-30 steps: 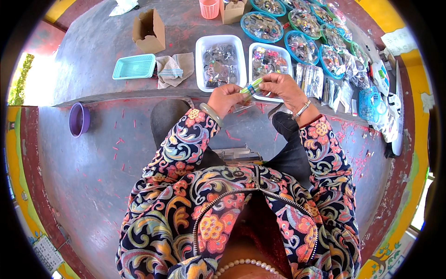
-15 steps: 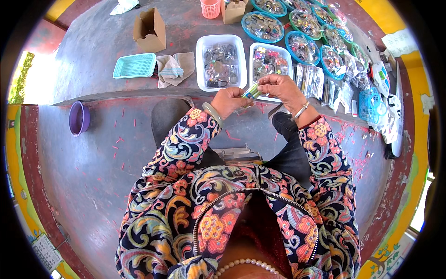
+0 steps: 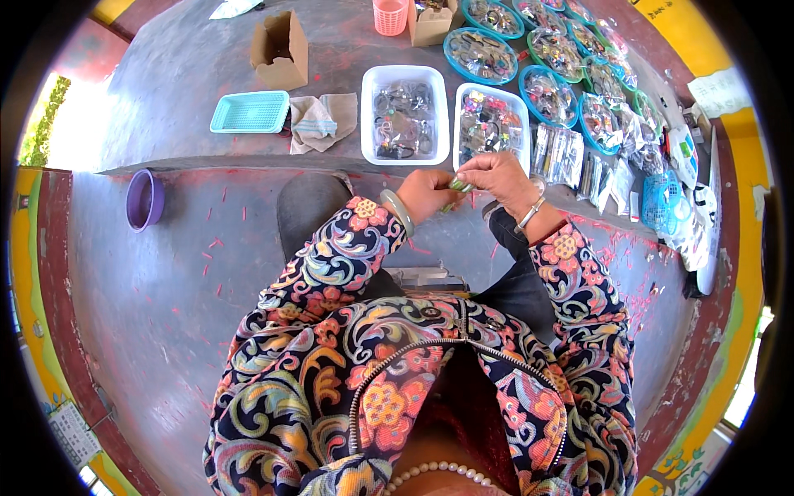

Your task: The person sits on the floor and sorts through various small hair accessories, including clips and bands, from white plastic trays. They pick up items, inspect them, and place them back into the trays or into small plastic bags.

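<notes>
The left hand (image 3: 423, 195) has its fingers curled around a small, slim green bundle (image 3: 457, 185), and the right hand (image 3: 501, 180) pinches its upper end between thumb and fingers; just beyond the right hand sits a white rectangular plastic tray (image 3: 526, 132) of small packets; beyond the left hand, a larger white rectangular plastic tray (image 3: 367, 124); farther off leftward, an open brown cardboard box (image 3: 289, 70).

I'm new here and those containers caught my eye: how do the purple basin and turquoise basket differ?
The basin is round; the basket is rectangular. The basin has smooth walls, the basket a grid of holes. The basin stands on the floor, the basket on the raised ledge. Both are open-topped.
</notes>
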